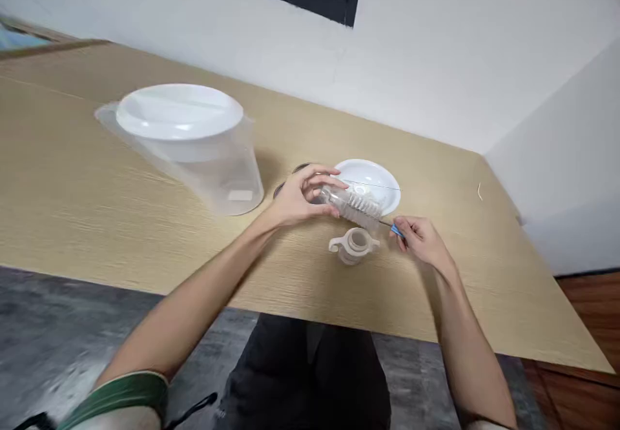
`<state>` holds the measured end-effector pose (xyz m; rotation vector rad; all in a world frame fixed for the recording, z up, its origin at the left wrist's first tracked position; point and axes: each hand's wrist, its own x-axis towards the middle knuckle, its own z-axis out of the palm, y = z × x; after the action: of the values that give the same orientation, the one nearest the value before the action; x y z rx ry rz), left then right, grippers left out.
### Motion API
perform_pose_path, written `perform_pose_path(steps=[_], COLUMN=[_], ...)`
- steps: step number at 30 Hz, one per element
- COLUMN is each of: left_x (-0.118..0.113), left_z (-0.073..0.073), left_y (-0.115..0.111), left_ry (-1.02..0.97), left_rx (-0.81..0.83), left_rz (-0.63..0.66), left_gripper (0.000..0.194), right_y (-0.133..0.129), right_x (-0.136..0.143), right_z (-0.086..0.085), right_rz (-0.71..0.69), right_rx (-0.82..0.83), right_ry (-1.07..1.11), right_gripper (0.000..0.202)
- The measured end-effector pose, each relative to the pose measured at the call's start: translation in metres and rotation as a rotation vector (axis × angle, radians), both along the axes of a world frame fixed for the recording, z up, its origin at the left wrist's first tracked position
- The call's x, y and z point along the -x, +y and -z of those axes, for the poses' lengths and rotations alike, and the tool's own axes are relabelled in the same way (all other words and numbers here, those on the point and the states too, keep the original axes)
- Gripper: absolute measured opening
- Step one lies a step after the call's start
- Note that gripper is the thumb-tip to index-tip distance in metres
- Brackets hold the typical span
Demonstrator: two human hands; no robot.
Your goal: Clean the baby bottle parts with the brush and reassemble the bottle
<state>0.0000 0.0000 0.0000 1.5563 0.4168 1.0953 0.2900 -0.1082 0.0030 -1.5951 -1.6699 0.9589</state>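
My left hand [303, 197] is wrapped round a clear bottle [338, 200], tilted on its side above the table. A bottle brush [398, 229] with a blue handle is pinched in my right hand [420, 241]. Its white bristles lie along the bottle's mouth end; how deep they sit inside I cannot tell. Just below stands a translucent whitish bottle part [352, 248] with a round opening and side handles. Behind the bottle is a shallow white bowl [382, 177], partly covered by it. Dark round rims [278, 188] show beside my left hand, mostly hidden.
A large white basin [179, 134] rests on a tall translucent container [227, 178] at the left of the wooden table [145, 236]. A thin white strip [479, 191] lies at the right. A white wall [426, 49] bounds the table's back.
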Motion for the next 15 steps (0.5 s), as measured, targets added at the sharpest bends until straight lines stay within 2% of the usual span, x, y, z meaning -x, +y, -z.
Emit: perform_pose_path(steps=[5, 6, 8, 12, 15], left_x=[0.001, 0.001, 0.002, 0.004, 0.004], left_z=[-0.010, -0.010, -0.009, -0.003, -0.001], left_y=[-0.002, 0.000, 0.004, 0.014, 0.017], left_ry=[0.016, 0.016, 0.005, -0.033, -0.053], left_rx=[0.083, 0.101, 0.124, 0.114, 0.108], left_rz=[-0.143, -0.162, -0.200, -0.275, -0.280], left_gripper=[0.065, 0.065, 0.065, 0.068, 0.072], right_y=[-0.001, 0.000, 0.004, 0.011, 0.014], right_x=[0.008, 0.009, 0.009, 0.004, 0.001], right_z=[0.002, 0.003, 0.007, 0.011, 0.013], right_rz=[0.009, 0.030, 0.085, 0.104, 0.076], right_rx=[-0.196, -0.245, -0.328, -0.604, -0.746], right_ry=[-0.088, -0.113, -0.154, -0.212, -0.214], right_gripper=[0.046, 0.047, 0.051, 0.025, 0.016])
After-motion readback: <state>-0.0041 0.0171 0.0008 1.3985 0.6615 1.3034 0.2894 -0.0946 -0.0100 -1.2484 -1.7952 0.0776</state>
